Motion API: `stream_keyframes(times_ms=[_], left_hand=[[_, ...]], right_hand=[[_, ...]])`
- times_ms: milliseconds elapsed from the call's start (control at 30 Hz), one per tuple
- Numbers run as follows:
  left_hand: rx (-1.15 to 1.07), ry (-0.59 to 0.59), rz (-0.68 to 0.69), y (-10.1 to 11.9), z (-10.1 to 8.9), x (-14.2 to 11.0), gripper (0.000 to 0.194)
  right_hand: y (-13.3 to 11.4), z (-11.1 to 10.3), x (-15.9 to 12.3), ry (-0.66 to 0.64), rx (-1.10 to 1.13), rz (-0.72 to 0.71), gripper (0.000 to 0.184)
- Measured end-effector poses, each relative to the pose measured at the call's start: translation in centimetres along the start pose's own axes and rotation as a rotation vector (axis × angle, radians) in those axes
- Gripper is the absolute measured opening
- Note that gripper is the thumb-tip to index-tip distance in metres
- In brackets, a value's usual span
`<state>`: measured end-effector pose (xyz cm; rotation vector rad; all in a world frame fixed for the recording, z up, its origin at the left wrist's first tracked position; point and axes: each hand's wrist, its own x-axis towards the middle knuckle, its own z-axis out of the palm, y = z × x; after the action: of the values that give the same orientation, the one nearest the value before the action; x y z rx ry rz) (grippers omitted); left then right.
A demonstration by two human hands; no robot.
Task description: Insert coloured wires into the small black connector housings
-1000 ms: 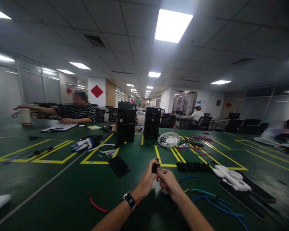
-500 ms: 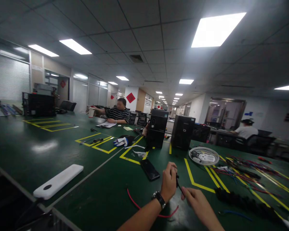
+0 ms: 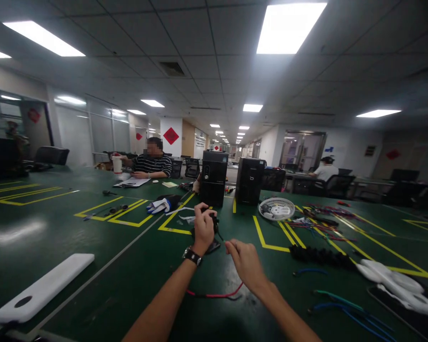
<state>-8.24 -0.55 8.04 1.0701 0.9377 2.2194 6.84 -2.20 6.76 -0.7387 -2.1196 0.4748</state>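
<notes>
Holding one black item [image 3: 215, 223]: left hand [image 3: 203, 229]

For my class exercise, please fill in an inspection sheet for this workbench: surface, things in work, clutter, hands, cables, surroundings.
Surface: green table marked with yellow lines; no spill seen.
Things in work: small black item, partly hidden; a thin dark cord extends from it.
Clutter: two black computer towers, white basket, glove, long white object.
Hands: left hand holds the black item; right hand has its fingertips near the cord; grip unclear.
Cables: red wire lies loose below the hands; blue wires and a mixed tangle lie to the right.
Surroundings: person in striped top seated across the table; another person farther back; chairs and lit ceiling panels.
</notes>
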Motion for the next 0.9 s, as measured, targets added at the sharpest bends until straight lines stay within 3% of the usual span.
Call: stream_keyframes(times_ms=[100,233,300,367,467,633,800,900], left_hand=[[-0.183,0.159,-0.088,0.7,-0.2,2.0,0.031],[-0.232,0.329,-0.108,2.3,-2.8,5.8,0.024],[-0.206,0.313,-0.099,2.9,-4.1,6.7,0.025],[-0.182,0.266,-0.107,3.1,-4.6,6.6,0.027],[-0.167,0.199,-0.143,2.3,-3.7,5.3,0.028],[-0.182,0.180,-0.259,0.1,-2.2,4.1,0.025],[-0.151,0.193,-0.370,-2.4,-2.0,3.6,0.022],[-0.103,0.173,-0.443,-4.4,-1.0,2.3,0.022]], right_hand=[[0.4,2.0,-0.7,-0.035,0.005,0.022,0.037],[2.1,4.2,-2.8,-0.288,-0.108,0.039,0.035],[2.4,4.8,-2.7,-0.346,-0.200,0.000,0.036],[2.4,5.3,-1.4,-0.316,-0.270,-0.053,0.034],[2.6,6.6,1.8,-0.205,-0.308,-0.037,0.029],[4.3,8.7,4.8,-0.270,-0.287,0.050,0.037],[6.1,7.4,4.4,-0.255,-0.213,0.031,0.049],[6.6,4.4,4.4,-0.086,-0.161,-0.001,0.070]])
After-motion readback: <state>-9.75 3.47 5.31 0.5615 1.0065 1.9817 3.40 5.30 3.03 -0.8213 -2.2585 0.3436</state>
